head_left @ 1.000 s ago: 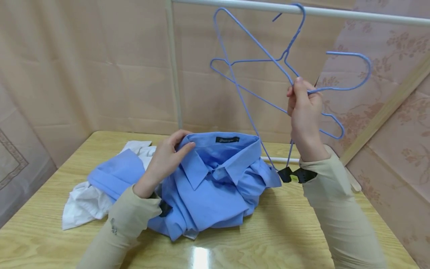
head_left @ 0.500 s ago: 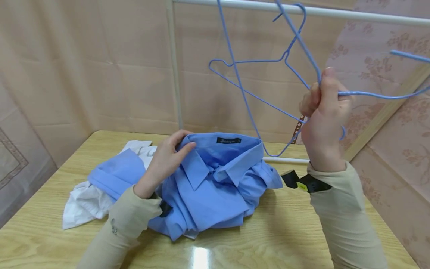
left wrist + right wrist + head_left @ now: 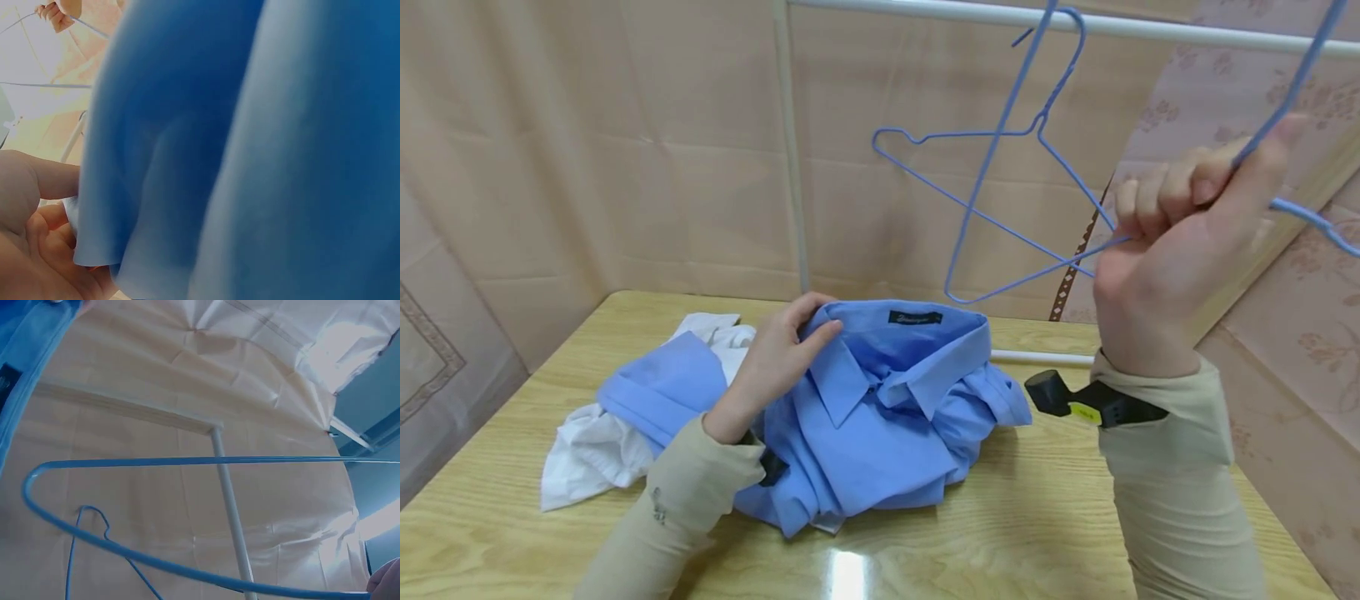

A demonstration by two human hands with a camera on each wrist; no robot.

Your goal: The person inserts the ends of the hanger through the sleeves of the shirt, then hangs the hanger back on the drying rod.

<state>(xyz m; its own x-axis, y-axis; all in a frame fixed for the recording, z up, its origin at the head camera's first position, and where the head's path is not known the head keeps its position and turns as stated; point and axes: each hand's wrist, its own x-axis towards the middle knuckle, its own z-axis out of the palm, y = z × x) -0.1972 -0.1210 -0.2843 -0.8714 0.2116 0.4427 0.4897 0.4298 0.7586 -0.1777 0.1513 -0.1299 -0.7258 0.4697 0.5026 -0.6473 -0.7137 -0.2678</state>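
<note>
A blue collared shirt [image 3: 880, 454] lies bunched on the table, its collar standing up and a dark label inside the neckband. My left hand [image 3: 775, 358] pinches one end of the collar between thumb and fingers; in the left wrist view blue cloth fills most of the picture beside the thumb [image 3: 56, 179]. Raised at the right, my right hand [image 3: 1187, 237] grips a blue wire hanger [image 3: 169, 462] by its wire near the hook. One rounded corner of that hanger points down behind the shirt collar, above the table, and its upper part runs out of the head view.
Another blue wire hanger [image 3: 962, 134] hangs from the white rail [image 3: 910, 8] at the back. A folded blue garment [image 3: 662, 387] lies over white cloth [image 3: 591, 450] on the left of the wooden table [image 3: 1037, 533]. Patterned curtains close off the back and sides.
My right hand has moved right and nearer, turning the hanger so its lower corner swings up from beside the collar. The left hand keeps its hold on the collar, almost unmoved.
</note>
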